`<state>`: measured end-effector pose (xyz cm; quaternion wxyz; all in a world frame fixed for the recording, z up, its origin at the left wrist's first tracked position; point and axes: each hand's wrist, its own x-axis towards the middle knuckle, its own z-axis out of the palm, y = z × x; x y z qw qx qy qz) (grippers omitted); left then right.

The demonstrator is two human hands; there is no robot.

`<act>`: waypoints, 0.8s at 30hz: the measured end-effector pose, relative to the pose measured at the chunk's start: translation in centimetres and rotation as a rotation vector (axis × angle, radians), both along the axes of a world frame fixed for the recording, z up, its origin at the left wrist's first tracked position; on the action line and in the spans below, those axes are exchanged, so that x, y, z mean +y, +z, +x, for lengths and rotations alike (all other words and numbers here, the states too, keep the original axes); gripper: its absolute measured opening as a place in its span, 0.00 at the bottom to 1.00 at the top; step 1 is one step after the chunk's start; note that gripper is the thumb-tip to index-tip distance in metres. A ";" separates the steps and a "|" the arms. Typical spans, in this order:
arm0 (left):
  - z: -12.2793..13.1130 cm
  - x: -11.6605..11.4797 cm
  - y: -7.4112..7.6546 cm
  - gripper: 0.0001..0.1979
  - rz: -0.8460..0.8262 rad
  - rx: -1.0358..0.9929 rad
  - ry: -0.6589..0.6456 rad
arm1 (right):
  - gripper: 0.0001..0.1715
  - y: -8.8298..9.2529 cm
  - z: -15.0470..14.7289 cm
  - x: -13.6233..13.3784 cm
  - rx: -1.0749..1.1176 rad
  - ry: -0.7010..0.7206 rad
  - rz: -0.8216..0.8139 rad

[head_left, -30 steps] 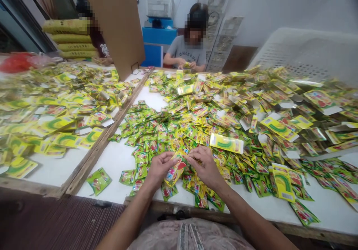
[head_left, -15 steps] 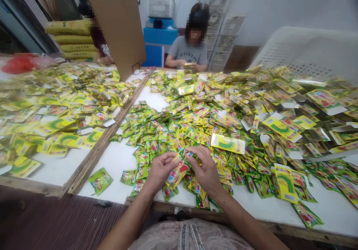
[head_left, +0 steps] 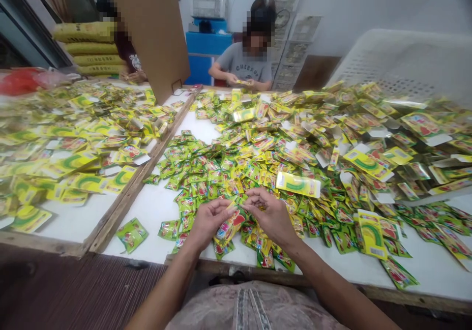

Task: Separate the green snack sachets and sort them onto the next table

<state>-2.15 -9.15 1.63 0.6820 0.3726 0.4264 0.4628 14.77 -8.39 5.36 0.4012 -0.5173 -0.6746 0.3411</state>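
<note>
A small yellow carton [head_left: 230, 227] with red fruit pictures is tilted between my hands above the near edge of the table. My left hand [head_left: 211, 220] is closed on its upper left side, thumb on the front. My right hand [head_left: 272, 217] has thumb and fingers pinched at the carton's upper right end. Whether they hold its flap or something small there is hidden by the fingers. Below and behind my hands lies a heap of green and yellow sachets [head_left: 199, 165]. One flat yellow carton [head_left: 298, 184] rests on the heap beyond my right hand.
More cartons [head_left: 370, 165] are piled on the right, before a white perforated basket [head_left: 413, 59]. A wooden strip [head_left: 147, 170] divides the table from another carton pile [head_left: 79, 158]. A single green sachet [head_left: 132, 235] lies near it. Across the table, a co-worker [head_left: 245, 64] handles a carton.
My right fingers have curled in and drawn slightly back at the carton's upper end; the green bit seen there is less visible. My left hand keeps its hold. The view has shifted slightly.
</note>
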 end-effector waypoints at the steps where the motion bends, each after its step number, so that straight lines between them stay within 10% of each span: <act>1: 0.0 0.0 0.1 0.15 0.002 0.004 -0.002 | 0.09 0.0 0.1 0.0 -0.021 0.007 0.000; 9: 0.7 0.1 0.6 0.14 -0.004 -0.011 0.023 | 0.14 0.2 0.6 -0.6 -0.267 0.062 0.202; 19: 0.8 -0.4 0.4 0.19 -0.006 0.026 -0.057 | 0.26 -2.2 -1.2 -0.4 0.179 -0.002 -0.266; 24: -3.4 2.2 1.9 0.22 0.015 0.265 -0.058 | 0.22 -1.3 -0.3 0.8 0.087 -0.055 -0.026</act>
